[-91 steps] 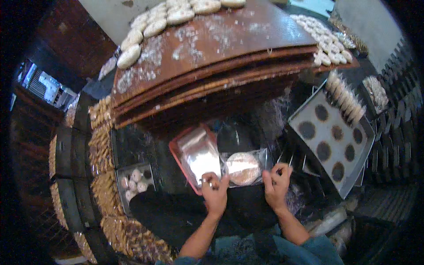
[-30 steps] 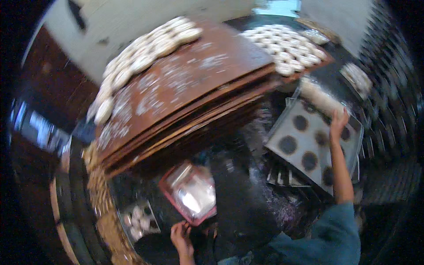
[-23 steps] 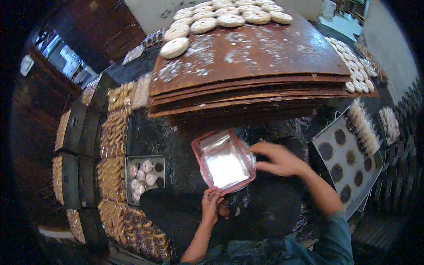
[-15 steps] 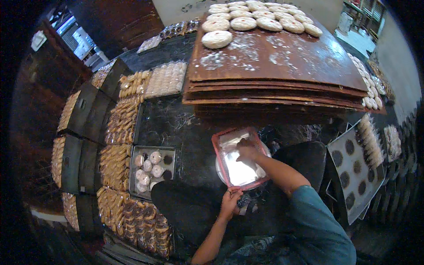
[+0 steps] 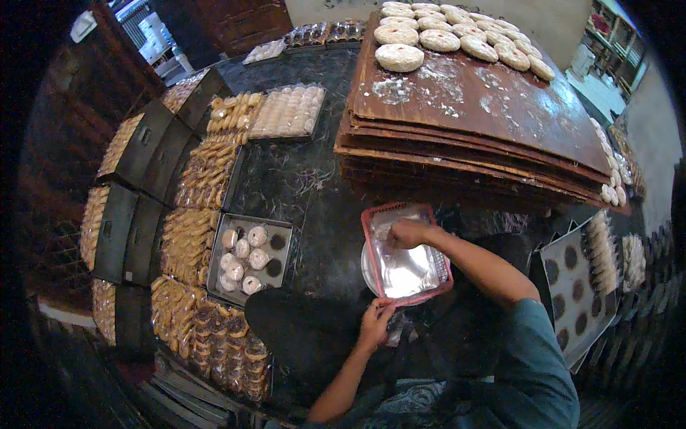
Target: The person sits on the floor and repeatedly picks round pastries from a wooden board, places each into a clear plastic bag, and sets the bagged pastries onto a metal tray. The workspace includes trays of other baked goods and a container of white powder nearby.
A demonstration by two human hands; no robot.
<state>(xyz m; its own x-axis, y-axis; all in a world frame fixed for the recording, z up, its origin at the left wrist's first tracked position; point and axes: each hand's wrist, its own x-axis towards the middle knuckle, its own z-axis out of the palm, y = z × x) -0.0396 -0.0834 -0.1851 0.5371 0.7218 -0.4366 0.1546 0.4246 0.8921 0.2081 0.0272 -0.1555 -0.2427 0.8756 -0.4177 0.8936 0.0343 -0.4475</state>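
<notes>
A rectangular, shiny clear packet with a red border (image 5: pixel 411 275) lies in front of me, tilted over a white round dish (image 5: pixel 369 268) that shows at its left side. My left hand (image 5: pixel 374 322) pinches the near left corner of the packet's red edge. Over its far part is my right hand (image 5: pixel 409 234), its fingers curled and closed; whatever they may hold is hidden. Beneath my left hand there is a small crumpled clear piece (image 5: pixel 395 336). To the left, a metal tray (image 5: pixel 278 239) holds several round sugar-dusted buns (image 5: pixel 234 264).
A tall stack of brown boards (image 5: pixel 471 136) stands ahead, with floury round dough pieces (image 5: pixel 439 39) on top. Trays of packed pastries (image 5: pixel 189 243) line the left, beside upright dark trays (image 5: pixel 114 229). A stained tray (image 5: pixel 572 286) leans at the right.
My right hand has shifted to the left over the packet and its fingers look more curled. The left hand still pinches the corner. The whole view has turned slightly.
</notes>
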